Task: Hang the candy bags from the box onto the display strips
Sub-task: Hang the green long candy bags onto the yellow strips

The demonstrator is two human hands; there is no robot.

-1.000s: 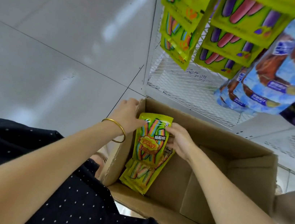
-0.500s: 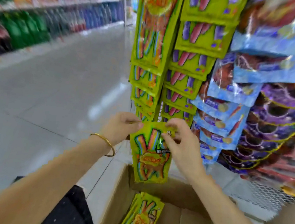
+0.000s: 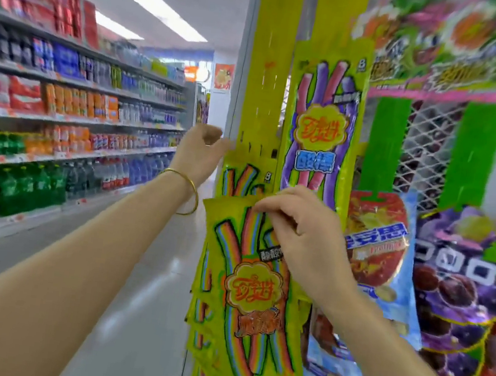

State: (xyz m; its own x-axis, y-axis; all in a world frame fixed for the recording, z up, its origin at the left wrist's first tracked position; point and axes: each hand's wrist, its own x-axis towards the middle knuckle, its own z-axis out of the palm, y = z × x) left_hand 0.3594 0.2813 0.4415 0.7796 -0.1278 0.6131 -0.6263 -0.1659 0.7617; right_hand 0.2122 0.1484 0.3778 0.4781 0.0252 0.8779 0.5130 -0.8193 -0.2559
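My right hand [image 3: 299, 243] pinches the top edge of a yellow-green candy bag [image 3: 243, 302] printed with rainbow strips and holds it up in front of the display. My left hand [image 3: 200, 152], with a gold bangle at the wrist, is higher up, its curled fingertips on the left edge of a yellow display strip [image 3: 263, 94]. Another rainbow bag [image 3: 241, 180] hangs on that strip just above the held one, and several more [image 3: 199, 324] hang below, behind it. A bag with purple strips [image 3: 322, 128] hangs on the neighbouring strip. The box is out of view.
Blue snack bags [image 3: 384, 254] and purple grape bags [image 3: 466, 282] hang to the right, below green strips [image 3: 386, 143] on a wire mesh panel [image 3: 425, 142]. Drink shelves [image 3: 57, 129] line the left side of the aisle floor [image 3: 135, 299].
Both hands lifted the rainbow bag out of the box and up to the strips. My left hand let go of it and moved up to the yellow strip. My view rose from the box.
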